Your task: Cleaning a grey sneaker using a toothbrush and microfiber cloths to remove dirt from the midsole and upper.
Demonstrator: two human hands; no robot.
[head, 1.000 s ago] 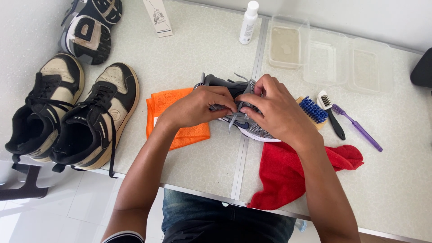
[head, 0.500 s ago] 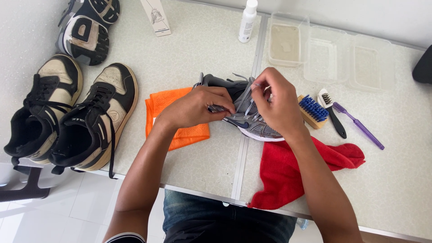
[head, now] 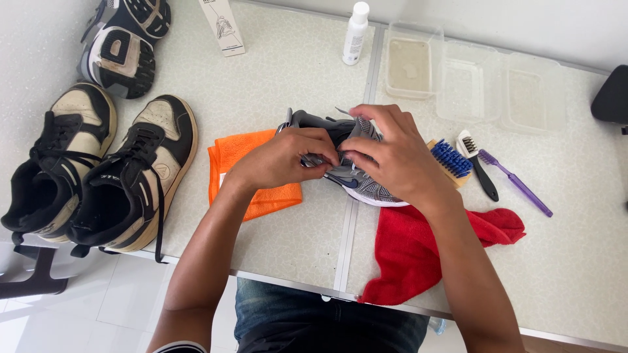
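Speckled table (head: 288,222): sneakers (head: 98,170), cloths (head: 418,252), brushes (head: 481,173), tubs (head: 471,88)

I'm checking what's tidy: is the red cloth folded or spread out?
Neither: the red cloth lies crumpled in loose folds, one corner hanging over the table's near edge, partly under the right forearm.

Grey mesh running shoe (head: 366,186) mostly covered by both hands, lace grip not discernible, black-soled shoe (head: 124,39) cut off by top edge, dark object (head: 611,98) cropped at right edge
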